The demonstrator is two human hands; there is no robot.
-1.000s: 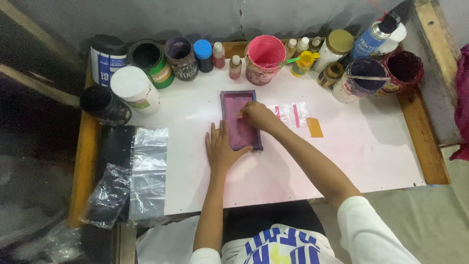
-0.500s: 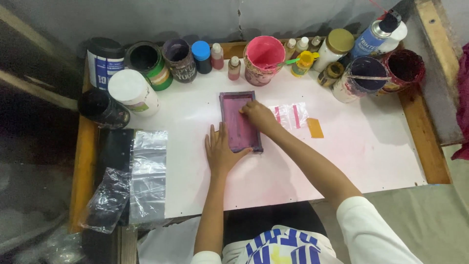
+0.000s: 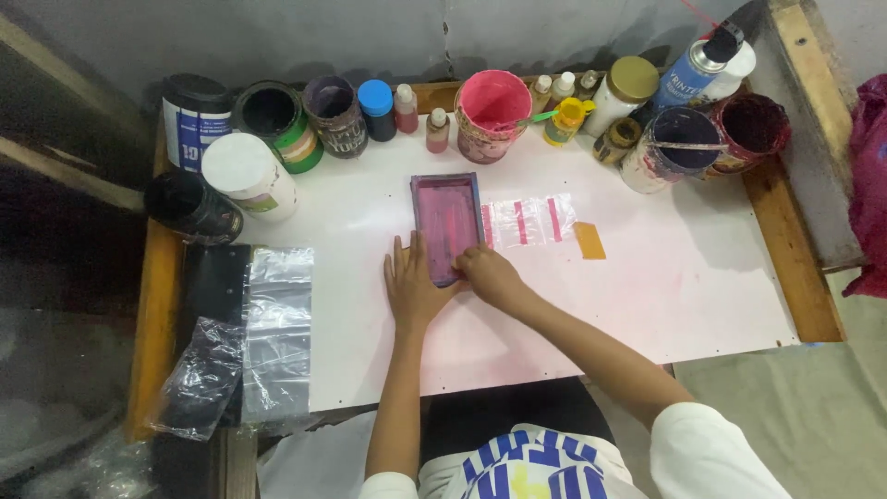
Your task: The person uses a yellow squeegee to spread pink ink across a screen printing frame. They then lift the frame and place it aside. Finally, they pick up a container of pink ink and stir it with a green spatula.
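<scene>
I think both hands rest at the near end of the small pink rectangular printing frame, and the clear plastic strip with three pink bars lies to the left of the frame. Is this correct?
Not quite. In the head view the clear plastic strip with pink bars lies to the right of the small pink rectangular frame, not the left. The left hand and right hand do rest at its near end.

Paint pots [image 3: 490, 115] crowd table [image 3: 702, 277] back edge; plastic sheets [image 3: 277, 328] left; right half open.

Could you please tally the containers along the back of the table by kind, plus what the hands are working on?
Wide tubs and pots: 8
Small squeeze bottles: 5
Lidded jars: 2
Spray cans: 1
Framed pink screens, under left hand and right hand: 1
Total: 17
</scene>
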